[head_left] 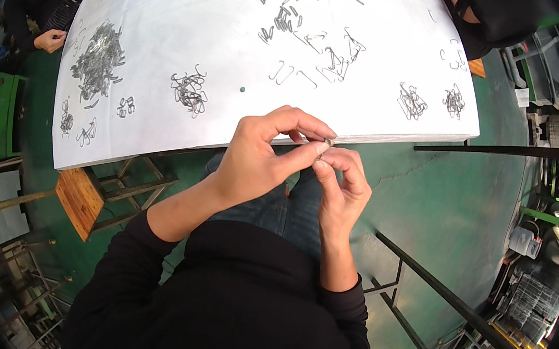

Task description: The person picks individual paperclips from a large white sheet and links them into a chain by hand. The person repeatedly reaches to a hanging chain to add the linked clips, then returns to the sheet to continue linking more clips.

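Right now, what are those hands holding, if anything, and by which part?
A small metallic piece, pinched in the left hand, with the right hand close by. Fingers hide most of it, so which part is gripped cannot be told.

Small metal piece (328, 142) — pinched, mostly hidden

The head view looked steeply down from above the person's black-clad torso (244, 301), on the near side of the white table (232, 45), facing across it. The left hand (265, 147) and right hand (344, 185), by the table's near edge, sat close to the camera. The wide fisheye bent the table's edges and took in green floor (441, 207) beside it.
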Demonstrator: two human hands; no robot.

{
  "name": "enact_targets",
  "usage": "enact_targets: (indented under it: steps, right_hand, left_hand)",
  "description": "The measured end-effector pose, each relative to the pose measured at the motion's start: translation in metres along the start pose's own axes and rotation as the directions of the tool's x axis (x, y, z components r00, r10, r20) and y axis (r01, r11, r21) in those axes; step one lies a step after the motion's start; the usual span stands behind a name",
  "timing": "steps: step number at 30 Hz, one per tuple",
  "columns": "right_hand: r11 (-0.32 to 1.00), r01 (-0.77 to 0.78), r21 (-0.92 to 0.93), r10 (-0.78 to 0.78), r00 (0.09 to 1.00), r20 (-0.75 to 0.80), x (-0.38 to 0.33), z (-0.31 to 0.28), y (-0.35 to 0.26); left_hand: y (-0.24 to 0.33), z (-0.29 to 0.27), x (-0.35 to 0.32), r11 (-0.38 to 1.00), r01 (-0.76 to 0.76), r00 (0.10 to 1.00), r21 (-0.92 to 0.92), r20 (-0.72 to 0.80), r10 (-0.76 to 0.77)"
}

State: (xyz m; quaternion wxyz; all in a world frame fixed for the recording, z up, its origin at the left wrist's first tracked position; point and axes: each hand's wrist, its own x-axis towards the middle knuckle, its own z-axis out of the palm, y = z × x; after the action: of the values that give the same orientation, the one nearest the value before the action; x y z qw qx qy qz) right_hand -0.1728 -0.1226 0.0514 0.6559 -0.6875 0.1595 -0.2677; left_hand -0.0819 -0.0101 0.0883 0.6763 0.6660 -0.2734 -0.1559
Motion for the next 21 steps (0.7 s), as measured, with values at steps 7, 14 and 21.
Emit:
enact_targets:
  steps: [7,14,21]
  right_hand:
    - [0.997,0.078,-0.019,-0.077,0.995,0.071,0.009,-0.009,0.015]
    - [0.822,0.106,-0.559,0.049,0.966,0.254,0.131,0.006,0.057]
    - [0.259,0.298,-0.919,0.291,0.883,0.369,0.205,0.067,0.08]
  left_hand:
    - [-0.004,-0.001,-0.007,0.986,-0.131,0.99,0.099,-0.029,0.135]
    - [-0.008,-0.002,-0.014,0.982,-0.14,0.989,0.128,-0.039,0.146]
    - [-0.011,0.0,-0.021,0.985,-0.153,0.984,0.079,-0.076,0.159]
